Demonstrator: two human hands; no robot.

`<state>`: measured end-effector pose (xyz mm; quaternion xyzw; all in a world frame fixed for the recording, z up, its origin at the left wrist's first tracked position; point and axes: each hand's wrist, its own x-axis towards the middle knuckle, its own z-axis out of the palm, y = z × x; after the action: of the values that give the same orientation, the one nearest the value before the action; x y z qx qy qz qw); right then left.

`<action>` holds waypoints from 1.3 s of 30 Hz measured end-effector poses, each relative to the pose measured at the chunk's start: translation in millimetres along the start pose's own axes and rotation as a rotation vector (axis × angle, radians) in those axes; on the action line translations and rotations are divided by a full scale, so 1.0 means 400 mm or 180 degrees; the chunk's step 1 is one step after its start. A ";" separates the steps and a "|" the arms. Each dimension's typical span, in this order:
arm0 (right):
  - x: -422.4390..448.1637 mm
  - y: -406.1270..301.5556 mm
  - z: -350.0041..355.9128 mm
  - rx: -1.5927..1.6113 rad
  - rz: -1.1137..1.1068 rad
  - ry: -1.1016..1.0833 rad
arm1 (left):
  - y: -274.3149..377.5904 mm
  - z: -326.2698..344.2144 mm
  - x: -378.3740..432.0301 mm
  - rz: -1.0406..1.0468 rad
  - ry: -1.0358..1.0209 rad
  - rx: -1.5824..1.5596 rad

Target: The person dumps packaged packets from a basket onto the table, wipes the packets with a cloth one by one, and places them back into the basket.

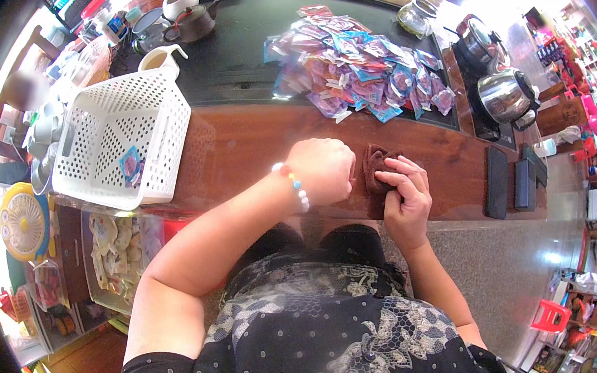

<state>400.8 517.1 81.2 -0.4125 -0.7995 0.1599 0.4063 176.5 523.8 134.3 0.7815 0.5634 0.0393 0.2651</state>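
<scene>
My left hand (pixel 324 170), with a beaded bracelet (pixel 297 185) at the wrist, hovers over the wooden table near its front edge. Its fingers are curled under, and the back of the hand hides whether anything is in them. Just right of it lies a folded dark brown cloth (pixel 373 166). My right hand (pixel 407 197) has its fingers on the cloth's right side and grips it. Beyond both hands, a heap of small sachets (pixel 357 67) in purple, blue and red plastic covers part of a black tray (pixel 242 46).
To the left stands a white perforated plastic basket (pixel 120 128) holding a few sachets (pixel 130 162). A dark teapot (pixel 194 24) and a white cup (pixel 159 59) sit behind it. At right are a steel kettle (pixel 505 94), a glass jar (pixel 417 16) and a dark phone-like slab (pixel 496 182).
</scene>
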 end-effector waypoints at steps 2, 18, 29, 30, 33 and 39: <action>-0.001 0.003 0.001 -0.0048 -0.0026 0.0028 | -0.020 0.006 -0.001 0.0064 0.0326 -0.0331; 0.000 0.005 0.001 -0.0027 -0.0055 0.0007 | -0.109 0.010 0.000 -0.0286 0.0616 -0.2462; 0.091 -0.046 0.072 0.0386 -0.0248 -0.0334 | -0.133 0.035 -0.068 -0.1125 0.0872 -0.2741; 0.095 -0.055 0.095 0.0288 -0.0473 -0.0552 | -0.137 0.037 -0.064 -0.1096 0.0917 -0.2599; 0.066 -0.070 0.131 -0.0623 -0.0771 -0.0836 | -0.148 0.040 -0.057 -0.1045 0.0896 -0.2537; 0.037 -0.037 0.042 -0.0390 -0.0983 -0.0953 | -0.130 0.014 -0.065 -0.1222 0.0614 -0.2743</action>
<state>375.1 521.3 87.2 -0.2808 -0.9128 0.1064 0.2769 124.4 510.0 111.9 0.4752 0.6519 0.2918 0.5138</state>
